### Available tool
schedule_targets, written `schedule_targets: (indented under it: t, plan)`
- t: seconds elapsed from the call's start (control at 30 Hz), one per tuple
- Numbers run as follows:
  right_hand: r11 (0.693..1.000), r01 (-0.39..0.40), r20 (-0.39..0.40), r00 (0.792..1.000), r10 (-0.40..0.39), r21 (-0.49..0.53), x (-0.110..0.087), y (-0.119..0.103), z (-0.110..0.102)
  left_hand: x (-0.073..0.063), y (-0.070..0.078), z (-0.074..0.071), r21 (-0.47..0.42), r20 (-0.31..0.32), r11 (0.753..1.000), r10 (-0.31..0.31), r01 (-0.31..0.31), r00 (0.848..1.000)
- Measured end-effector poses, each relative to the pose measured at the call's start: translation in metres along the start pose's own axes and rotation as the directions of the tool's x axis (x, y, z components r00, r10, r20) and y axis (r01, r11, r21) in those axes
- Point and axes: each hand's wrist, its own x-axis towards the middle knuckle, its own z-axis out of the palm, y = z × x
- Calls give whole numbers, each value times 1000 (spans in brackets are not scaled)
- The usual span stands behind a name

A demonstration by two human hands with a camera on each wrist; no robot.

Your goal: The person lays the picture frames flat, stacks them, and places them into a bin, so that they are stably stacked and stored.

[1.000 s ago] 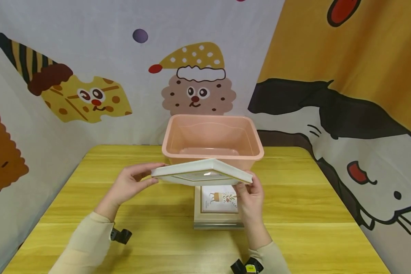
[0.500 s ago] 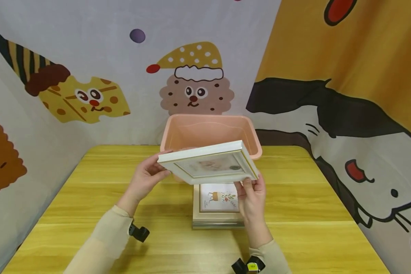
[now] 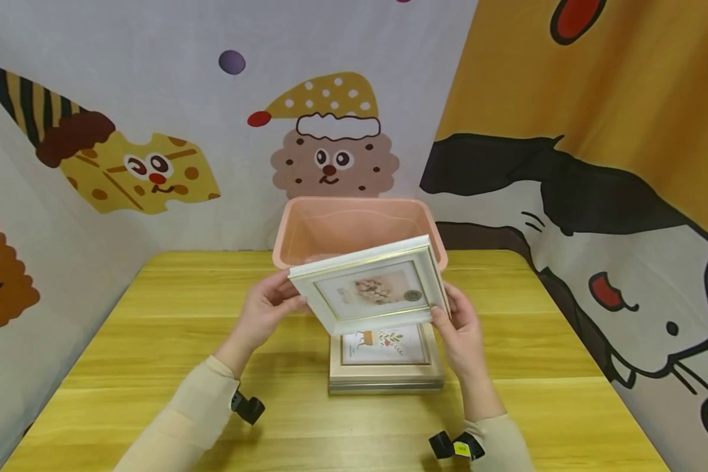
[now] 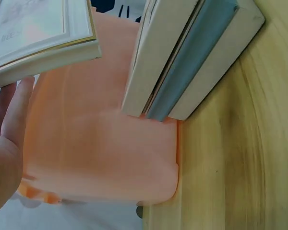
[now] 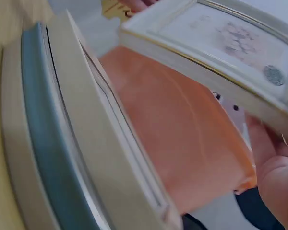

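Observation:
A white picture frame (image 3: 373, 288) with gold trim and a floral print is held tilted in the air, its front facing the head camera. My left hand (image 3: 265, 311) grips its left edge, thumb in front and fingers behind. At the lower right corner my right hand (image 3: 463, 334) pinches it, thumb on the front. Below it lies a stack of picture frames (image 3: 386, 377); the top one is beige with a deer print, partly covered by the white frame. The left wrist view shows beige and blue-grey edges in the stack (image 4: 192, 62).
Behind the stack stands a pink plastic bin (image 3: 354, 210), its front wall partly hidden by the white frame. Everything rests on a yellow wood-grain table (image 3: 153, 341). A cartoon-printed curtain (image 3: 183, 98) hangs behind and along the sides.
The white frame has tipped from nearly edge-on to showing its printed front. Both hands have shifted right with it, and more of the beige frame's right side now shows.

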Motion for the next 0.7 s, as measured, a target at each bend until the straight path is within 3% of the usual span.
schedule_targets:
  t: [0.1,0.23,0.43,0.57,0.7]
  plan:
    - [987,29,12,1000,-27,-159,4,-6,-6,-1,-1,3,30,-1,999,-43,43,999]
    - [970,22,25,1000,-17,-240,8,-13,-11,0,-2,8,44,-8,994,-100,100,995]
    - [945,-101,-32,995,96,-312,7,-23,-17,4,-3,14,1,-26,988,-152,152,988]
    - [892,-209,-78,978,194,-401,4,-27,-22,5,-3,18,-33,-64,973,-229,228,971]
    - [801,-289,-97,955,280,-524,-3,-27,-28,5,-6,23,-82,-140,940,-339,331,930]
